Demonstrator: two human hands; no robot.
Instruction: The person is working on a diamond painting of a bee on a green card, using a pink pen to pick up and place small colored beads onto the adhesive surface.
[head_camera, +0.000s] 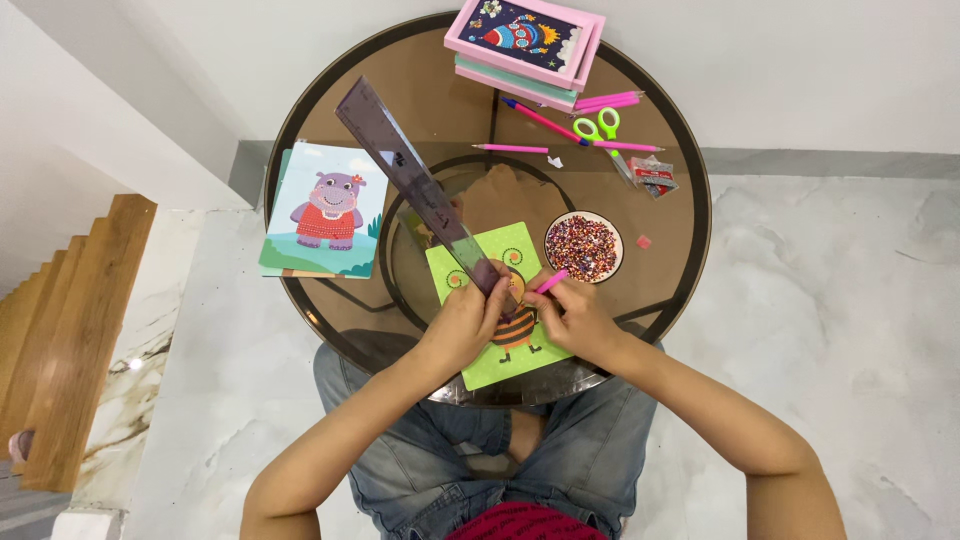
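1. Smoky, see-through plastic is what the ruler (415, 185) looks made of: long, flat and thin. It probably weighs little, stays fairly stiff along its length, and would feel slick between the fingers.
2. The left hand (468, 318) is closed round the ruler's near end. The rest of it slants up and away to the left, over the round glass table (660, 290). Held so far from its middle, the far end would likely wobble; a hold nearer the centre should steady it.
3. The right hand (575, 315) pinches a slim pink pen (551, 282) between fingertips and thumb, tip pointing down toward the card. The pen seems light and rigid, best gripped low on the barrel.
4. Under both hands lies a green card (500, 305) with a striped bee picture, flat on the table near its front edge. It looks like thin board: light, slightly bendable, easy to slide on glass, so pressing down on it would keep it still.
5. Just right of the card sits a small bowl of beads (583, 247). The beads are tiny and loose, and I judge they would scatter easily if the bowl were knocked.
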